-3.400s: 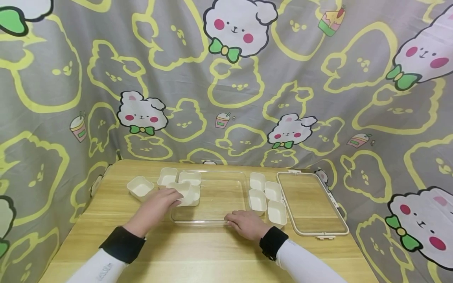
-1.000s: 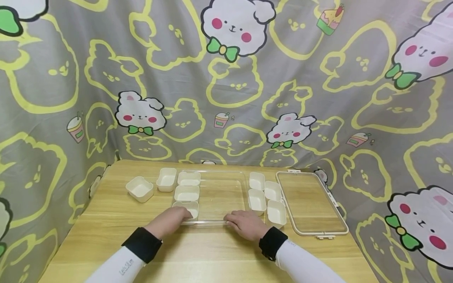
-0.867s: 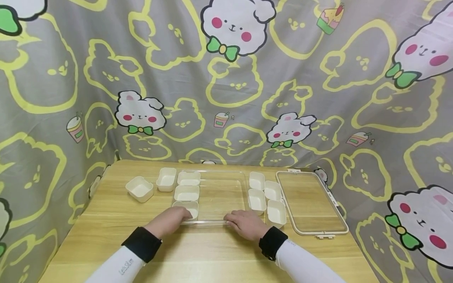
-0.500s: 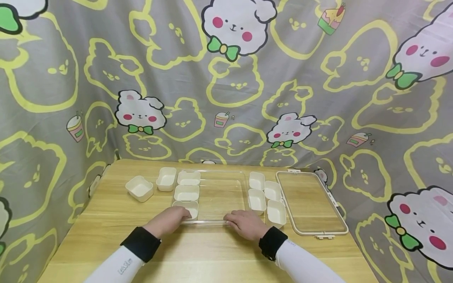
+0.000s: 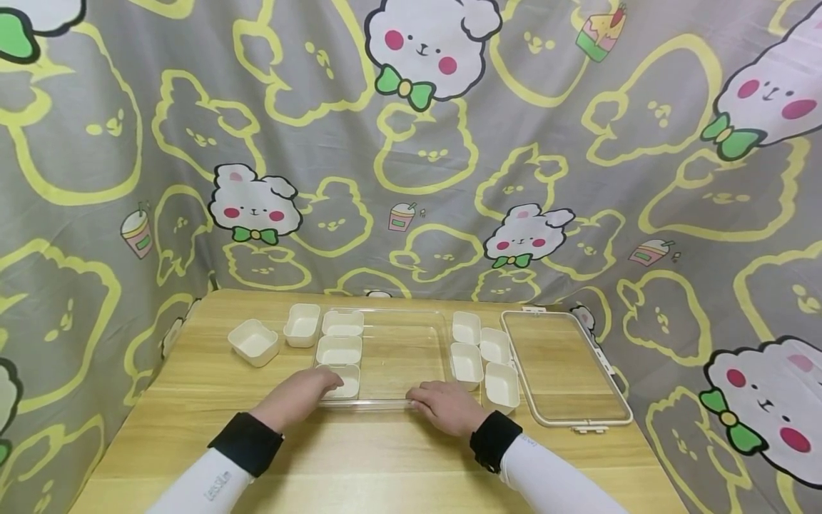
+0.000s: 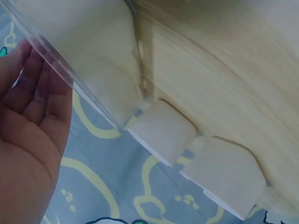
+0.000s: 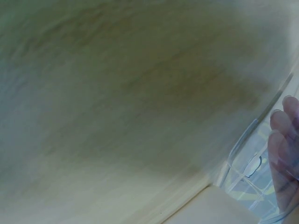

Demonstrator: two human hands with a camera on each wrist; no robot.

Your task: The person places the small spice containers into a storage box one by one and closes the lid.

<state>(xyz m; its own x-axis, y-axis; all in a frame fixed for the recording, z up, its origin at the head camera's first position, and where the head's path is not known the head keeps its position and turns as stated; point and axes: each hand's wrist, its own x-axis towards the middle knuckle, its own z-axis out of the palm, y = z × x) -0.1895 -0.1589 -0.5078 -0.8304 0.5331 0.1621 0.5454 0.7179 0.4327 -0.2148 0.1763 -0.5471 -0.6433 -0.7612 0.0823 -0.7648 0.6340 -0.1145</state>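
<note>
A clear rectangular box [image 5: 404, 364] sits mid-table, with three cream plastic bins in a column along its left side. My left hand [image 5: 295, 396] is at the box's left front corner, its fingertips over the nearest bin [image 5: 347, 386]. In the left wrist view, the left hand's fingers [image 6: 56, 100] reach up at the clear rim, loosely bent and gripping no bin. My right hand [image 5: 449, 407] holds the box's front rim near its right corner. Through the clear wall, the right wrist view shows several of its fingers [image 7: 280, 163]; its thumb is hidden.
Two loose bins, a tilted-looking one [image 5: 254, 343] and another [image 5: 302, 325], stand left of the box. Several more cream bins [image 5: 467, 366] cluster at its right. Beyond them lies a clear lid [image 5: 538, 414] with a white frame. A patterned curtain [image 5: 347, 164] surrounds the table [image 5: 385, 464].
Since the earliest frame, my left hand has set a bin in the box's front left corner. It has just drawn slightly left and back from it. The right hand stays put.
</note>
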